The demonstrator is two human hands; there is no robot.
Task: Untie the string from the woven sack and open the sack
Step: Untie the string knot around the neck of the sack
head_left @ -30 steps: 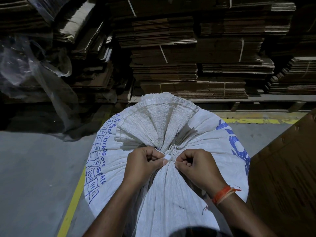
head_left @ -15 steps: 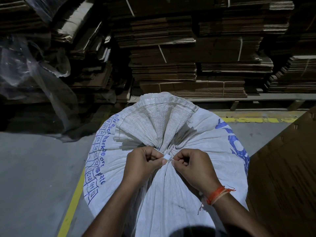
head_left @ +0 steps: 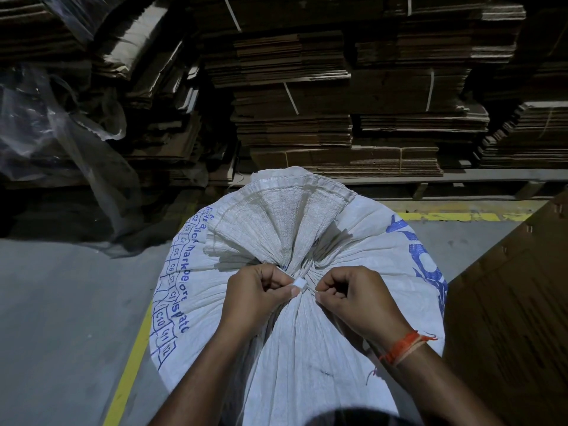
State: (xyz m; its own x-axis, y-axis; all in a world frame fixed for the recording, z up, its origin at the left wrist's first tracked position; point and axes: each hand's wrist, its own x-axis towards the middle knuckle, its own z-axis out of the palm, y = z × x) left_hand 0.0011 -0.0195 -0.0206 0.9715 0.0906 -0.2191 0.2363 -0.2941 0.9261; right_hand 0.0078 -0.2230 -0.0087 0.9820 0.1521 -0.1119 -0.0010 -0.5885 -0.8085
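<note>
Here's the woven sack (head_left: 307, 348), white with blue print, standing full and round on the grey floor (head_left: 61, 302), its neck gathered tight at the centre and the loose mouth fanning out toward twelve o'clock. Both hands are right on the knot. The left hand (head_left: 255, 293), at nine o'clock of the neck, is curled nearly closed, thumb and forefinger pinching a small pale bit of the string (head_left: 298, 283). The right hand (head_left: 353, 293), at three o'clock, is curled in just as tight, fingertips pressed to the gathered cloth; whether it actually has a strand between them, I cannot tell from here. An orange thread bracelet (head_left: 399, 348) sits on that wrist. Flattened cardboard stacks (head_left: 307, 118) fill the background at twelve, a yellow line (head_left: 132, 364) runs along the floor at seven. The cloth looks stiff and crinkly but slick, so I'd say it pleats hard under the tie; the string is thin and light, and likely bites into the folds. Best hold is on the loose end at the knot itself, nails working it free, not on the slippery fabric.
</note>
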